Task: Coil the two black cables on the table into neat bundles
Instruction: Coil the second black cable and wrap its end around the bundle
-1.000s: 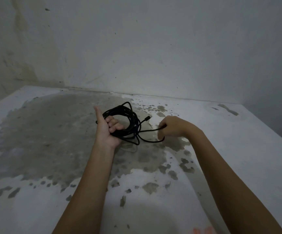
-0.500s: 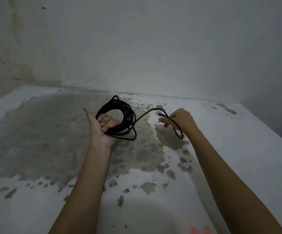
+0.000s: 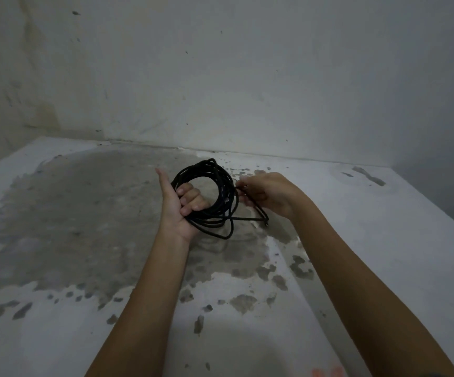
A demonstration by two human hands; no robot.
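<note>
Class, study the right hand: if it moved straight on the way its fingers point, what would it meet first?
Probably the right side of the black cable coil, which the left hand grips. The right hand looks almost against it, though depth is unclear.

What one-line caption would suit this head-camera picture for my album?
The left hand grips a coiled black cable over a stained table while the right hand pinches its loose tail.

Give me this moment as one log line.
left hand: grips black cable coil | right hand: pinches loose tail | coil: above table
</note>
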